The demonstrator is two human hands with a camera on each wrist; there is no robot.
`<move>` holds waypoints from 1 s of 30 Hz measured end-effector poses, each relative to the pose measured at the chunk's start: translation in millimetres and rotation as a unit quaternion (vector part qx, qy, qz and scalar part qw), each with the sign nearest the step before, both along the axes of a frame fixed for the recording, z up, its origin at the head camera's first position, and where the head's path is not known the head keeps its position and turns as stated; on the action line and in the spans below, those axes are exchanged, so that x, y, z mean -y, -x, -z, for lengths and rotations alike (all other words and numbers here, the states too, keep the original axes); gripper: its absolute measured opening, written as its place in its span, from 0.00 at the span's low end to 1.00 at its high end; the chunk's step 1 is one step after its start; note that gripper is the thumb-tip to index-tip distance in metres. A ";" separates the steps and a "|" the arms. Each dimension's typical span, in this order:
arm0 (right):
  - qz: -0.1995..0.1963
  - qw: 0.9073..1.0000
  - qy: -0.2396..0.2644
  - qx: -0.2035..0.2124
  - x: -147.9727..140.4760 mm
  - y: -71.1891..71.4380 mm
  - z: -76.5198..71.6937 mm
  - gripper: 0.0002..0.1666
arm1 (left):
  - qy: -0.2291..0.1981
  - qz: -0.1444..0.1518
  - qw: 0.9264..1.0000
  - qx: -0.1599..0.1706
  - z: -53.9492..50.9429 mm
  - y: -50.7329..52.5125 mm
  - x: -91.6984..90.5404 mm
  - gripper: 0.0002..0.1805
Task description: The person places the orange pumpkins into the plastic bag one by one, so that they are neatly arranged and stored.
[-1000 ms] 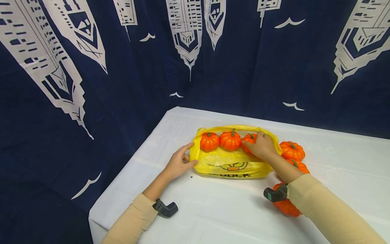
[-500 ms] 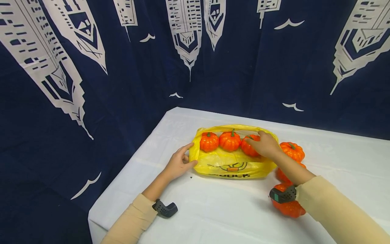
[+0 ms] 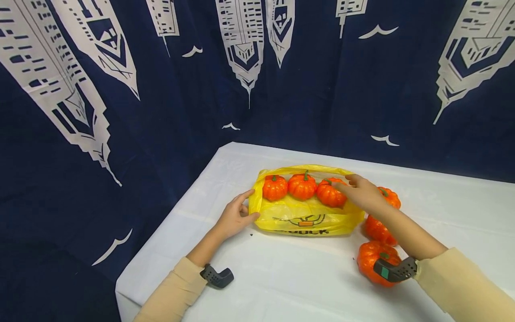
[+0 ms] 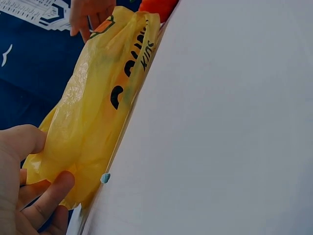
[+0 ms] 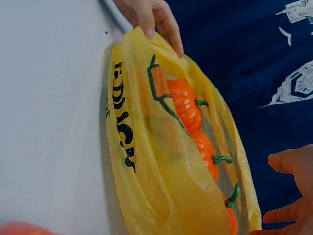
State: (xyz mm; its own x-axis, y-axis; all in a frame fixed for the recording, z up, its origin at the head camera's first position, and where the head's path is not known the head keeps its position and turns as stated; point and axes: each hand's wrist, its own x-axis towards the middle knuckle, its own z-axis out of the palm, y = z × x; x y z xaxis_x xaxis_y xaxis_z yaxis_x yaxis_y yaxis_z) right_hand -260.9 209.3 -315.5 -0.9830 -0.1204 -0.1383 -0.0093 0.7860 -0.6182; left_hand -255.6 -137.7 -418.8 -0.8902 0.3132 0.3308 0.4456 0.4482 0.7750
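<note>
A yellow plastic bag (image 3: pixel 306 212) lies with its mouth spread, three orange pumpkins inside in a row: left (image 3: pixel 275 188), middle (image 3: pixel 302 186) and right (image 3: pixel 330 194). My left hand (image 3: pixel 233 218) touches the bag's left end, thumb and index finger spread apart; in the left wrist view its fingertips lie against the yellow plastic (image 4: pixel 83 132). Over the bag's right end is my right hand (image 3: pixel 364 195), beside the right pumpkin, its fingers extended and holding nothing. The right wrist view shows this hand (image 5: pixel 304 191) with spread fingers near the bag's rim (image 5: pixel 247 181).
Right of the bag, three more orange pumpkins stand on the white-covered table (image 3: pixel 297 277): back (image 3: pixel 394 199), middle (image 3: pixel 378 231) and front (image 3: pixel 371 260). My right forearm passes over them, partly hiding them. A dark blue patterned cloth (image 3: pixel 306 116) hangs behind the table.
My right hand has let go of the right pumpkin inside the bag and moved rightward. That pumpkin shows more fully. My left hand has stayed at the bag's left end.
</note>
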 end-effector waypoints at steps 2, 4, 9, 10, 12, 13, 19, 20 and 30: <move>0.002 1.000 0.010 0.004 -4.2 -5.3 -1.8 0.53 | 0.001 0.000 1.000 0.000 -0.9 -0.4 -0.3 0.37; 0.002 1.000 0.021 0.004 -8.5 -10.3 -3.2 0.52 | 0.003 0.000 1.000 0.000 -1.5 -0.7 -0.5 0.37; -0.002 0.998 0.054 -0.009 -18.2 -23.1 -4.9 0.51 | 0.006 -0.004 1.000 0.000 -1.8 -0.8 -0.5 0.37; -0.003 0.998 0.059 -0.012 -19.7 -25.7 -4.9 0.52 | 0.007 -0.006 1.000 -0.001 -1.7 -0.8 -0.4 0.37; -0.004 0.998 0.064 -0.015 -22.4 -31.3 -5.0 0.52 | 0.006 -0.007 1.000 -0.001 -1.9 -1.2 -0.2 0.37; -0.004 0.998 0.062 -0.017 -23.8 -33.9 -5.1 0.53 | 0.005 -0.007 1.000 0.000 -2.1 -1.5 -0.1 0.37; 0.001 0.997 0.079 -0.020 -30.6 -49.4 -2.8 0.51 | 0.003 -0.003 1.000 0.002 -1.7 -1.7 0.1 0.37; 0.003 0.996 0.082 -0.020 -31.7 -51.6 -2.2 0.50 | 0.003 -0.002 1.000 0.002 -1.6 -1.6 0.1 0.37; 0.029 0.993 0.112 -0.002 -53.2 -63.4 3.5 0.48 | -0.006 0.006 1.000 -0.002 -0.9 -0.7 -0.4 0.38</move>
